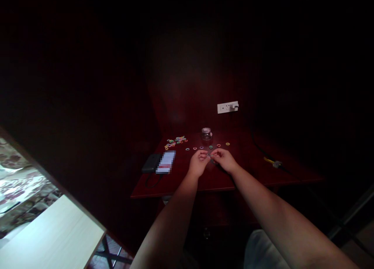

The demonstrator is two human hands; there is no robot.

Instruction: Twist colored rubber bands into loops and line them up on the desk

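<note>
My left hand [199,162] and my right hand [224,159] meet over the front middle of the dark red table, fingertips pinched together. Between them is a small greyish-green hair tie [209,155], partly covered by the fingers. Just beyond the hands lies a spaced row of small ring-shaped hair ties, among them a purple one [201,147], a green one [210,147] and a yellow one [228,144]. A loose pile of coloured hair ties [179,140] lies at the back left. Behind the row stands a clear jar [207,135] with a pinkish lid.
Left on the table [181,183] are a black box-like device [151,163] with a cable and a phone [166,162] with a lit, blurred screen. A yellow-and-grey cable piece [273,162] lies right. A white wall socket [228,107] holds a plug. A pale tabletop [55,234] stands lower left.
</note>
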